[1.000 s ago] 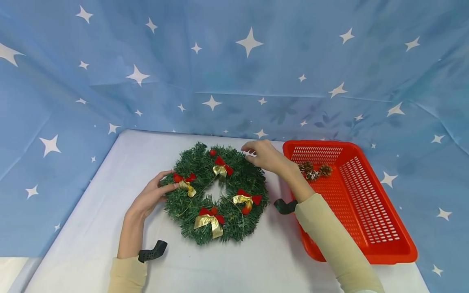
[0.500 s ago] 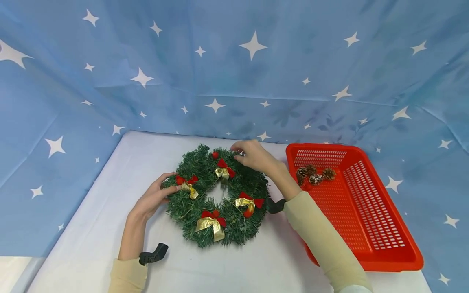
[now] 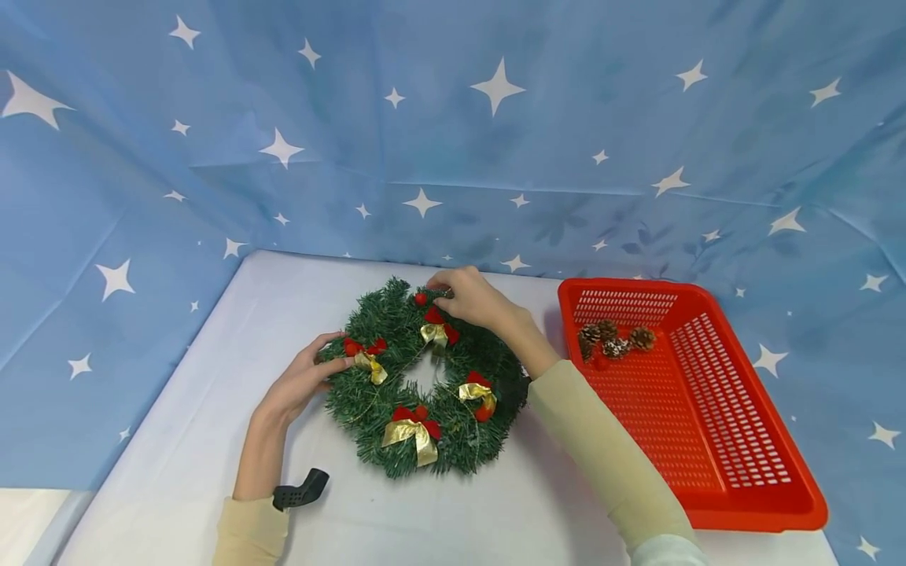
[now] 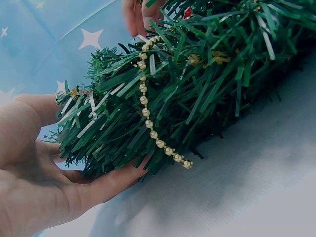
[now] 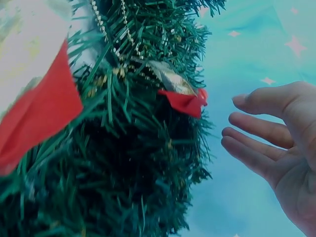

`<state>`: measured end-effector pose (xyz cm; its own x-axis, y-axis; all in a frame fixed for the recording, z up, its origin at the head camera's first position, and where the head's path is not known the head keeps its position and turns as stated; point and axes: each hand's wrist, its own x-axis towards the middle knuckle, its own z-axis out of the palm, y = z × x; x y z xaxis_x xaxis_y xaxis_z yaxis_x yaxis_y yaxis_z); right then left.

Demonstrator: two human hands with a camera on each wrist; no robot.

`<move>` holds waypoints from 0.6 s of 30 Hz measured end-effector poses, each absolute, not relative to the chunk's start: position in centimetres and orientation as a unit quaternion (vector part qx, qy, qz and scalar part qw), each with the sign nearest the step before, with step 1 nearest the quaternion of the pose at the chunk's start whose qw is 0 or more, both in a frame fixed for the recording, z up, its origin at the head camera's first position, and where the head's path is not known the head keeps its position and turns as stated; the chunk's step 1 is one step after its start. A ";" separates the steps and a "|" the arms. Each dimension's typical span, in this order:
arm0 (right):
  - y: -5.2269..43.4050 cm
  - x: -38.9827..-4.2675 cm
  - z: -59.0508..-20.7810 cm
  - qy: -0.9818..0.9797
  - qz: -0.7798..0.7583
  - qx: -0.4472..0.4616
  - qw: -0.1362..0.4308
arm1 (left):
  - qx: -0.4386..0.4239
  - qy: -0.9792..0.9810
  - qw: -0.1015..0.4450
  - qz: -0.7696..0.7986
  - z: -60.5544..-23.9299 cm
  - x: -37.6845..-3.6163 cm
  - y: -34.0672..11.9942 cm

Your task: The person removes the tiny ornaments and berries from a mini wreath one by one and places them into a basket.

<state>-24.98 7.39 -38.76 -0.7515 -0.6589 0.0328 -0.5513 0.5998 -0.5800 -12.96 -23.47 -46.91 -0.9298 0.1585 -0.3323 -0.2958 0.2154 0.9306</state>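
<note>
A green tinsel wreath point(image 3: 375, 314) with red-and-gold bows, red balls and a gold bead string point(image 4: 144, 100) lies on the white table. My left hand point(image 3: 300, 377) grips its left edge, thumb on top by a bow point(image 3: 370, 359) and other fingers underneath. My right hand point(image 3: 477, 299) is over the wreath's far edge, near a red ball point(image 3: 421, 299) and the top bow point(image 3: 437, 328). In the right wrist view, the right hand's fingers point(image 5: 252, 148) are loosely bent, apart from the wreath, with nothing seen between them.
A red plastic basket point(image 3: 736, 424) stands on the table point(image 3: 396, 527) to the right. Several pine cones point(image 3: 642, 338) and a red ball point(image 3: 601, 362) lie in its far left corner. A blue star-patterned cloth point(image 3: 340, 102) hangs behind and beside the table.
My right hand has moved left along the wreath's far edge, from the upper right side to the top. The left hand keeps its grip. The head view has shifted slightly.
</note>
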 end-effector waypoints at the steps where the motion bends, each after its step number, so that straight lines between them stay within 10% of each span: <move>1: 7.2 -25.0 -38.8 0.889 -0.292 -0.340 0.097 | -0.046 0.758 0.182 0.624 -46.9 -13.0 -23.5; 18: 5.0 -26.0 -40.1 0.888 -0.276 -0.351 0.108 | -0.050 0.757 0.186 0.624 -47.0 -13.2 -23.4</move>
